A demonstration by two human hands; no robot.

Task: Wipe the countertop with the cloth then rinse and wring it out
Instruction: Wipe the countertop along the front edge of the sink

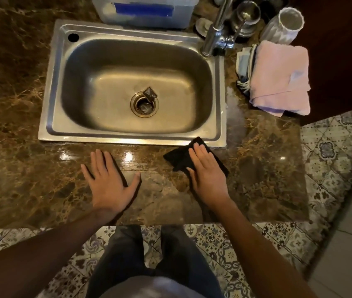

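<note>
A black cloth lies flat on the brown marble countertop, just in front of the steel sink's front right corner. My right hand presses on it with straight fingers, covering its middle. My left hand rests flat on the bare counter to the left, fingers spread, touching nothing else. The steel sink sits behind both hands, its basin dry-looking with a small dark packet by the drain. The chrome faucet stands at the sink's back right corner.
A folded pink towel lies on the counter right of the sink, over other folded cloths. Behind it stand a white ribbed vase and metal cups. A plastic bin sits behind the sink. The counter's edge runs just behind my wrists.
</note>
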